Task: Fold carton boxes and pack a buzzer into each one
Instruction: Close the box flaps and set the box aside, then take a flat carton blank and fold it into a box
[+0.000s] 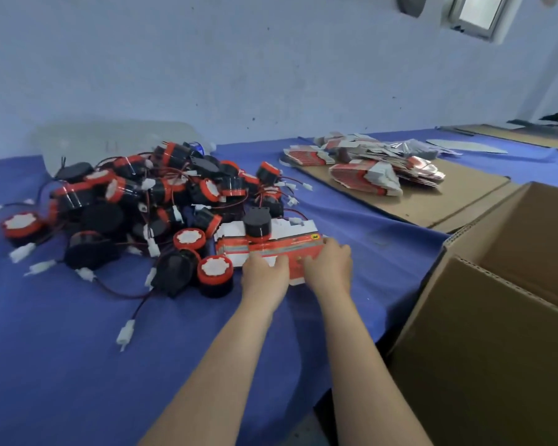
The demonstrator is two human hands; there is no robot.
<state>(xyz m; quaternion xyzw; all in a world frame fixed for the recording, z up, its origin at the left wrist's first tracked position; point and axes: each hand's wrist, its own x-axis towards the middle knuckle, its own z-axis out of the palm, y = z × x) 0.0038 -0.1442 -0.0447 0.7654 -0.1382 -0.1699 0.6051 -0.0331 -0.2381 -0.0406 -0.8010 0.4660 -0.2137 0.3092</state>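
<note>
Red-printed flat carton (271, 249), mid-frame against the buzzer pile (142, 201), is gripped by your left hand (264, 275) and right hand (327, 265) side by side; slide it from under the buzzer (257, 225) before squaring it.

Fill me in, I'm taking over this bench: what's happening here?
A person's left hand and right hand both hold flat cartons lying on the blue table, at the edge of the buzzer pile. One buzzer stands on them. None looks folded yet. Spare cartons wait farther back, and an open brown box sits at the right.
</note>
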